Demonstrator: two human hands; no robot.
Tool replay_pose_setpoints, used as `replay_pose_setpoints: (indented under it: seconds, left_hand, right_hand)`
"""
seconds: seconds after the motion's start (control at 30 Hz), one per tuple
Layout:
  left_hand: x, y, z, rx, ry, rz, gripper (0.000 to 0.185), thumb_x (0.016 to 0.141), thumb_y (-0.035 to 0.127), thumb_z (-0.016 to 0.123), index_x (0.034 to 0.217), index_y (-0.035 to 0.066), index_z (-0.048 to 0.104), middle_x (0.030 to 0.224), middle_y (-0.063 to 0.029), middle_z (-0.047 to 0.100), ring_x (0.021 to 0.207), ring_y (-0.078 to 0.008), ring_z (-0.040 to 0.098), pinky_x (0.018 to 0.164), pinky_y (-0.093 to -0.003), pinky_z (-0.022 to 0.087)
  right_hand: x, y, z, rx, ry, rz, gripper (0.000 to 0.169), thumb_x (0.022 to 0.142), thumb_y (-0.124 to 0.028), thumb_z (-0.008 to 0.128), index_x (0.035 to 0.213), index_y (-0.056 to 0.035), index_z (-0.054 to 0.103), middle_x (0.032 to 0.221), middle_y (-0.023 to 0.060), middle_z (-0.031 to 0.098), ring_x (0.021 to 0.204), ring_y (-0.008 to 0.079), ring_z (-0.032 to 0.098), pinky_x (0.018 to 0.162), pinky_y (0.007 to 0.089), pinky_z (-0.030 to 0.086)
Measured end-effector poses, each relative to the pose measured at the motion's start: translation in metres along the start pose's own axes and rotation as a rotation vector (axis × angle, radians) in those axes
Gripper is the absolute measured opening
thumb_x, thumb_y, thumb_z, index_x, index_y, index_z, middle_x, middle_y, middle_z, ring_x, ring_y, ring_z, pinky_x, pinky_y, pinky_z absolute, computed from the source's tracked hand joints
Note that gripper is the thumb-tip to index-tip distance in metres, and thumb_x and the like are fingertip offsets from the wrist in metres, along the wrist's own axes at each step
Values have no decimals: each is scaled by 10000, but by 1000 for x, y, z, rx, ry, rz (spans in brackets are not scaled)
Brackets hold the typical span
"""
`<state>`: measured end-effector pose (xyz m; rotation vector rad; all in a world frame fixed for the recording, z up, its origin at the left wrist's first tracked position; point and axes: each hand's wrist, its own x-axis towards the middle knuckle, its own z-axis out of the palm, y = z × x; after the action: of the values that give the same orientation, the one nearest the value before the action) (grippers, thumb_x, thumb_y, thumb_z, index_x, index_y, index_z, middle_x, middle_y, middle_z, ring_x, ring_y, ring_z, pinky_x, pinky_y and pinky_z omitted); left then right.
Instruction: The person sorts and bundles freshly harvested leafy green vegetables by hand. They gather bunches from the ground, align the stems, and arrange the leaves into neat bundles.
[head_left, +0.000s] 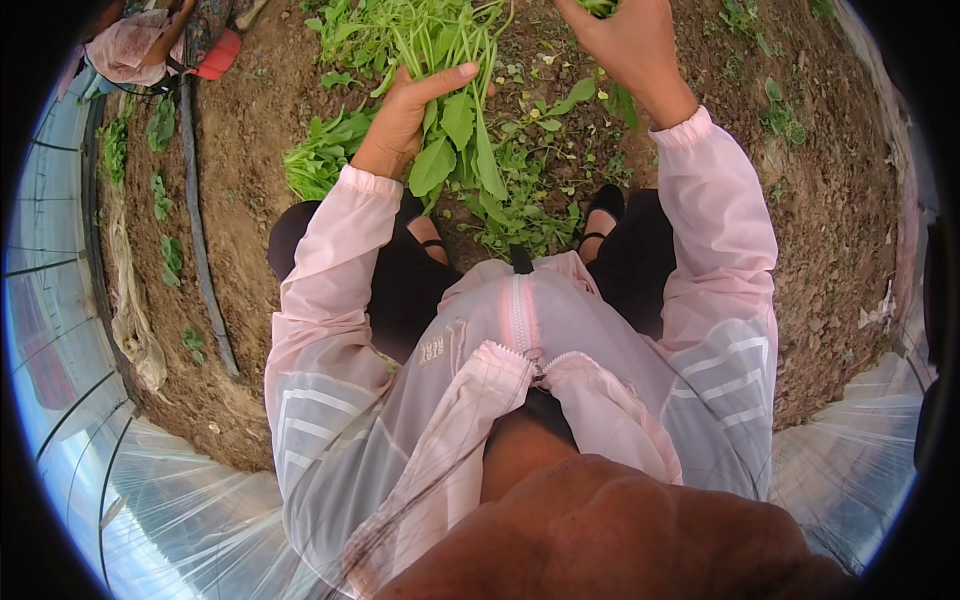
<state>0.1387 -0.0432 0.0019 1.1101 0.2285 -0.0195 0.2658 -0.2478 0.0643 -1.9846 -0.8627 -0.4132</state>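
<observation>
A bunch of leafy green plants (457, 127) with pale stems is held in my left hand (409, 109), thumb across the stems, leaves hanging below the hand. My right hand (630, 49) is raised to the right of the bunch, near the top edge; some green leaves (598, 6) show by its fingers, but its fingertips are partly cut off and its grasp cannot be made out. A pile of similar greens (326, 150) lies on the soil beside my left wrist. Low green plants and loose leaves (532, 187) cover the ground between my feet.
Brown soil (817, 247) surrounds me, with small seedlings (171, 259) on the left. A long dark hose or pipe (199, 225) lies there too. Another person (139, 45) is at the upper left, near a red object (220, 54). Clear plastic sheeting (187, 502) borders the soil.
</observation>
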Motion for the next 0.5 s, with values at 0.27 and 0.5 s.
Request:
replay_pose_setpoints:
  seconds: [0.27, 0.5]
  left_hand:
    - [7, -17, -9, 274, -27, 6, 546, 849, 194, 857, 1299, 12, 608, 1153, -79, 716, 1026, -172, 690, 906, -326, 564]
    - [12, -23, -10, 361, -49, 42, 542, 851, 214, 862, 1289, 10, 616, 1162, -84, 712, 1027, -168, 686, 915, -327, 562]
  right_hand:
    - [0, -3, 8, -23, -343, -56, 273, 847, -262, 766, 1057, -88, 776, 902, 206, 738, 837, 377, 718, 765, 444, 569]
    - [-4, 4, 16, -75, -361, -38, 246, 859, -265, 739, 1009, -72, 765, 841, 215, 715, 819, 414, 692, 738, 484, 545]
